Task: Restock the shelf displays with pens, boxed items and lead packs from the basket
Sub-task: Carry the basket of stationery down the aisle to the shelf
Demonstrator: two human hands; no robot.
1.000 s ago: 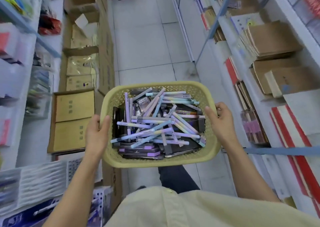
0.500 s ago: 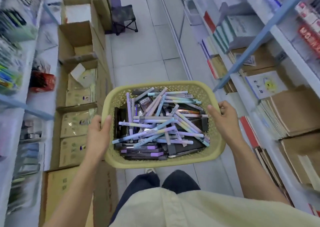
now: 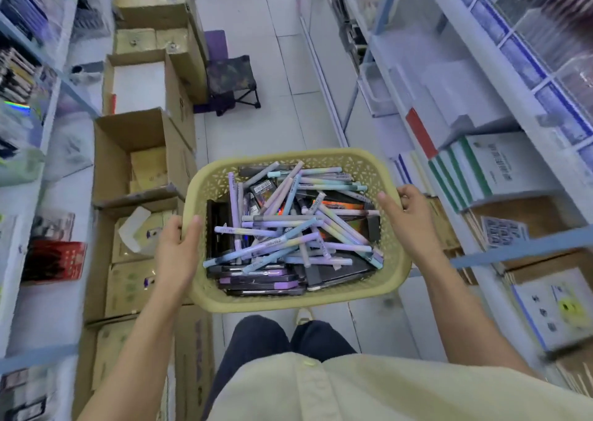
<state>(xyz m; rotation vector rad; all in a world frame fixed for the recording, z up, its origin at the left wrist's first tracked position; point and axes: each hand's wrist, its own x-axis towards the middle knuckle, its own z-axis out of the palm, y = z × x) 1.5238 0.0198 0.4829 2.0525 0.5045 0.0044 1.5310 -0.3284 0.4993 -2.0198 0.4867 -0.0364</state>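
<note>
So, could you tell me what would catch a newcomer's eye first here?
The yellow basket in the centre stands out, heaped with pastel pens over dark boxed items and gripped at its sides by the left hand and the right hand. Next come the open cardboard boxes lined up on the left, with a small folding stool beyond them.

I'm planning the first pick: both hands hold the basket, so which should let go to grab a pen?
Probably right: the thumb of the right hand lies over the basket rim next to the pens; the left hand sits by dark boxes.
</note>
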